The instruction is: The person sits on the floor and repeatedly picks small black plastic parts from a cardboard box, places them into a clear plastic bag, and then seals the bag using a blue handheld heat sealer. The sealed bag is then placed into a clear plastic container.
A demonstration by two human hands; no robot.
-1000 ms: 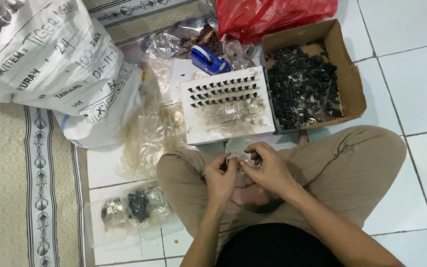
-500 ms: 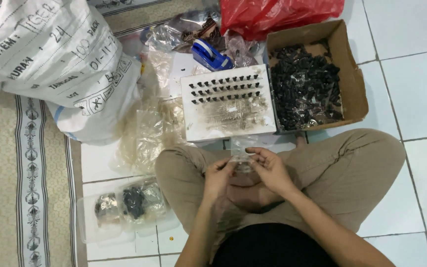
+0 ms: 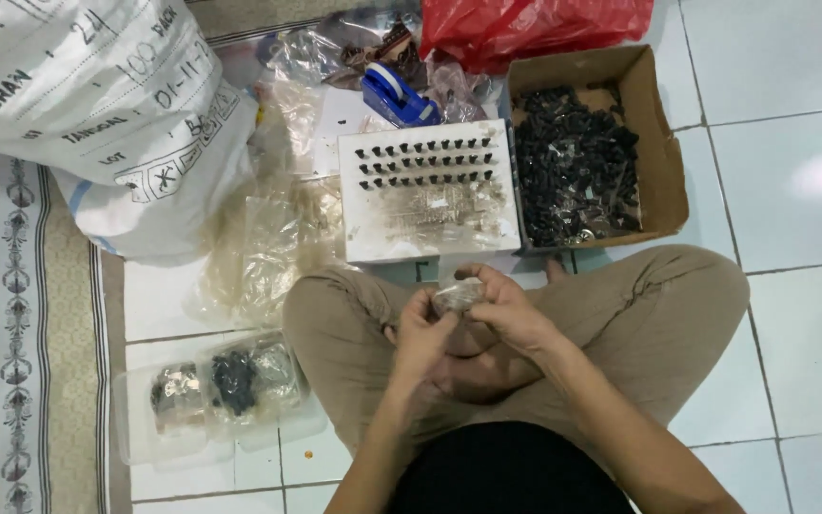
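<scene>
I sit cross-legged on the tiled floor. Over my lap, my left hand [image 3: 422, 333] and my right hand [image 3: 504, 309] are closed together on a small clear plastic bag [image 3: 456, 296] with dark contents. Just beyond my knees lies a white foam board [image 3: 427, 189] with rows of small black parts stuck upright in its far half. To its right stands an open cardboard box [image 3: 658, 143] full of small black parts [image 3: 573, 167].
A big white printed sack [image 3: 97, 105] lies at the upper left on a patterned mat [image 3: 11, 314]. Loose clear bags [image 3: 268, 238] lie left of the board, a clear tub [image 3: 211, 390] of filled bags by my left knee. A blue tape dispenser [image 3: 397, 95] and red bag [image 3: 535, 24] sit behind.
My hands have drawn a little closer to my body and closed tighter around the small bag. The view has shifted slightly; nothing else moved.
</scene>
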